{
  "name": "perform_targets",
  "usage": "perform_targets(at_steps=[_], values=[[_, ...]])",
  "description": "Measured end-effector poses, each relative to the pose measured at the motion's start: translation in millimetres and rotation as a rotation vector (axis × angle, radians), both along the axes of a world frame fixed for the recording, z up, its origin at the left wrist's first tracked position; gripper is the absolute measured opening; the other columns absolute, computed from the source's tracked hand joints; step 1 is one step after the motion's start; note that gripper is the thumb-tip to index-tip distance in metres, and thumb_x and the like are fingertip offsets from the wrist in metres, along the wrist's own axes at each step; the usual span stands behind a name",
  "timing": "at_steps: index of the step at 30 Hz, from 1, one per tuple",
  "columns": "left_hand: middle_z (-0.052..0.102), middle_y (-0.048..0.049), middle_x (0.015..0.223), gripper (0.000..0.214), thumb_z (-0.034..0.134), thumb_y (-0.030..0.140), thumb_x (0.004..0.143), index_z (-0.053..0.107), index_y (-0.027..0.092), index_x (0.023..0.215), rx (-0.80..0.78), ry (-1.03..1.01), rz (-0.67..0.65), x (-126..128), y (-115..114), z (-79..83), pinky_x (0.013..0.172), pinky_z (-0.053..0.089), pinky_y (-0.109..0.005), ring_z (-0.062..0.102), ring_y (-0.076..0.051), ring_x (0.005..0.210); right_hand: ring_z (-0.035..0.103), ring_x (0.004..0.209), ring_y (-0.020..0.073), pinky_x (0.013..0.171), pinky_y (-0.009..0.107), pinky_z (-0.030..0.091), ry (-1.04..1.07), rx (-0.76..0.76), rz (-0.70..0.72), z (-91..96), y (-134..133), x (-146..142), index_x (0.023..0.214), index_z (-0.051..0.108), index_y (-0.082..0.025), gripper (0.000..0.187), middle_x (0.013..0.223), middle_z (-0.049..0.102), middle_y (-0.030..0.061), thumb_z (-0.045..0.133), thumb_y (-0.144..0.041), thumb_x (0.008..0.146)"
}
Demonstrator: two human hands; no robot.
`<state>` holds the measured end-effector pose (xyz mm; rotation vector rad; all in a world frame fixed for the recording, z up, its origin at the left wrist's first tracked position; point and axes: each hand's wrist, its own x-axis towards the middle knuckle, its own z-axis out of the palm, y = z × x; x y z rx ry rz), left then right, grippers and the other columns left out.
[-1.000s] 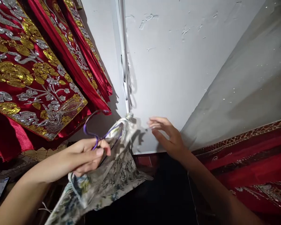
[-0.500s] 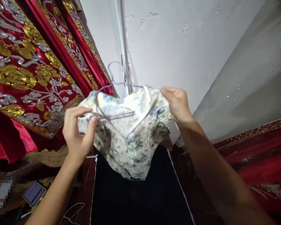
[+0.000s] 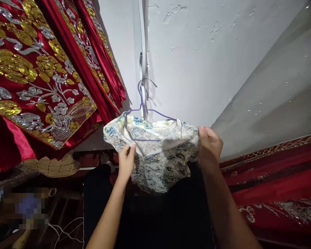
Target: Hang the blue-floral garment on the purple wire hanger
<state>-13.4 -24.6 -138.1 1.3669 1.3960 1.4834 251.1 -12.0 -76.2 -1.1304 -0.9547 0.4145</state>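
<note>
A pale blouse (image 3: 152,169) with a blue and yellow floral print hangs on a thin purple hanger (image 3: 160,113) in front of me. The hanger's hook rises above the neckline, and its lower bar shows inside the open collar. My left hand (image 3: 126,157) pinches the front neckline edge between thumb and fingers. At the blouse's other side, my right hand (image 3: 209,143) grips the shoulder or sleeve edge, fingers closed on the cloth. The lower hem hangs loose over dark fabric.
Red cloth with gold and silver sequin embroidery (image 3: 52,79) hangs at left. A metal strip (image 3: 143,41) runs up the white wall (image 3: 181,69) behind the hanger. More red embroidered cloth (image 3: 274,180) lies at right. A white cable (image 3: 67,231) lies at lower left.
My left hand has moved right, from open fingers beside the blouse to a pinch on its neckline. The blouse has shifted right and down, and the hanger's hook stands more upright.
</note>
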Motion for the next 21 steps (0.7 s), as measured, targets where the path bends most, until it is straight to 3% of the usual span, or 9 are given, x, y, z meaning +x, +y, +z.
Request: perform_targets(at_steps=[2,4,5,8,10,13,16,18,21], values=[[0.053,0.0006,0.065,0.038,0.059,0.053,0.089,0.053,0.022,0.068,-0.031,-0.156,0.014,1.4,-3.7,-5.8,0.064,0.043,-0.03,0.055,-0.019,0.068,0.057,0.085,0.0208,0.071,0.032,0.046,-0.044,0.09,-0.286,-18.9,-10.4,-10.1,0.099,0.062,-0.022,0.026,0.094,0.061,0.0051,0.069,-0.044,0.086],[0.063,-0.0013,0.075,0.031,0.061,0.051,0.089,0.062,0.022,0.078,-0.065,-0.358,0.008,4.3,-11.8,-11.8,0.068,0.046,-0.031,0.061,-0.02,0.075,0.057,0.092,0.0223,0.08,0.035,0.047,-0.026,0.096,-0.407,-47.8,-25.2,-31.1,0.103,0.058,-0.024,0.026,0.101,0.06,0.0058,0.067,-0.042,0.088],[0.067,-0.0025,0.081,0.028,0.063,0.05,0.088,0.066,0.022,0.084,-0.08,-0.45,-0.002,6.5,-16.8,-14.0,0.07,0.048,-0.031,0.063,-0.021,0.079,0.056,0.084,0.0219,0.075,0.035,0.047,-0.006,0.025,-0.313,-64.0,-32.8,-45.6,0.095,0.056,-0.025,0.023,0.091,0.058,0.0043,0.063,-0.046,0.09],[0.073,-0.0062,0.093,0.027,0.068,0.045,0.087,0.072,0.019,0.095,-0.129,-0.624,-0.072,13.6,-31.7,-13.7,0.073,0.051,-0.031,0.067,-0.024,0.087,0.056,0.068,0.0232,0.063,0.038,0.047,-0.034,-0.373,0.43,-104.8,-50.4,-96.9,0.078,0.055,-0.025,0.04,0.073,0.06,0.0052,0.046,-0.061,0.094],[0.073,-0.0073,0.091,0.03,0.07,0.045,0.085,0.073,0.017,0.095,-0.16,-0.694,-0.115,16.0,-39.2,-8.9,0.073,0.053,-0.031,0.069,-0.024,0.086,0.055,0.061,0.0222,0.058,0.037,0.046,-0.026,-0.436,0.613,-116.5,-56.0,-125.8,0.073,0.054,-0.023,0.047,0.066,0.06,0.0049,0.042,-0.064,0.094],[0.073,-0.0064,0.086,0.029,0.072,0.043,0.084,0.073,0.016,0.092,-0.17,-0.782,-0.132,12.0,-44.6,-3.8,0.075,0.053,-0.03,0.07,-0.022,0.083,0.055,0.061,0.0191,0.06,0.034,0.046,0.0,-0.429,0.717,-112.7,-58.7,-144.6,0.072,0.053,-0.022,0.046,0.063,0.058,0.003,0.044,-0.059,0.097],[0.071,-0.0073,0.092,0.027,0.066,0.041,0.088,0.071,0.017,0.097,-0.075,-0.783,-0.154,1.8,-44.5,-10.7,0.081,0.052,-0.03,0.068,-0.022,0.091,0.05,0.059,0.0167,0.058,0.032,0.042,0.023,-0.421,0.741,-101.2,-60.5,-139.5,0.072,0.053,-0.022,0.043,0.063,0.055,0.0026,0.045,-0.055,0.098],[0.069,-0.0064,0.096,0.021,0.064,0.034,0.087,0.069,0.019,0.099,-0.016,-0.615,-0.19,-3.3,-44.2,-21.7,0.085,0.05,-0.03,0.065,-0.021,0.096,0.048,0.058,0.0167,0.056,0.033,0.039,0.031,-0.449,0.741,-96.1,-62.2,-132.8,0.076,0.057,-0.022,0.039,0.065,0.056,0.0036,0.048,-0.054,0.096],[0.065,-0.0023,0.09,0.013,0.067,0.022,0.082,0.066,0.02,0.095,-0.022,-0.209,-0.259,-2.5,-47.1,-38.9,0.086,0.046,-0.028,0.061,-0.019,0.093,0.046,0.055,0.0173,0.054,0.034,0.036,0.016,-0.524,0.785,-93.1,-65.7,-127.4,0.078,0.062,-0.022,0.036,0.062,0.056,0.0043,0.053,-0.055,0.092]])
